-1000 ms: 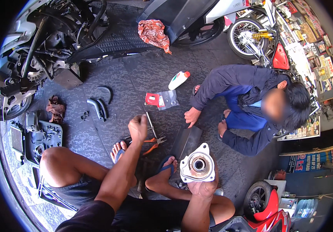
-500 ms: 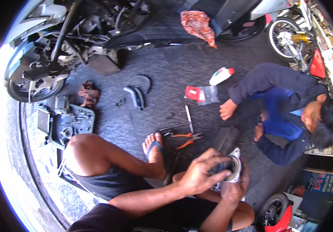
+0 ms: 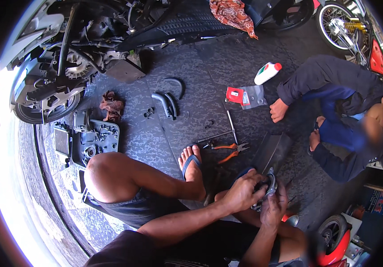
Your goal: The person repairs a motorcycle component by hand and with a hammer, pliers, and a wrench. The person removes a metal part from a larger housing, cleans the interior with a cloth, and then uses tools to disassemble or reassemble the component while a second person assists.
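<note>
Over my lap, my right hand [image 3: 273, 209] grips a round metal part with a flange [image 3: 271, 184] from below and the right side. My left hand [image 3: 244, 192] comes in from the left, its thumb and fingers closed around the near side of the same part. The part is now tilted, so its ring shows almost edge-on and my fingers cover much of it. Just beyond my hands lies a dark, long box-like piece [image 3: 272, 151]. Orange-handled pliers [image 3: 230, 152] and a metal T-handle wrench [image 3: 231, 127] rest on the floor past my foot.
Black hoses [image 3: 170, 106], a red packet [image 3: 235, 95] and a white bottle [image 3: 267, 73] lie ahead. At left are a brown rag [image 3: 112, 107], a small radiator [image 3: 61, 140] and a partly stripped motorcycle [image 3: 73, 71]. A co-worker [image 3: 338, 98] sits at right.
The metal part has turned from showing its round opening to nearly edge-on, and both hands have shifted with it. My view has moved slightly, shifting the surroundings rightward.
</note>
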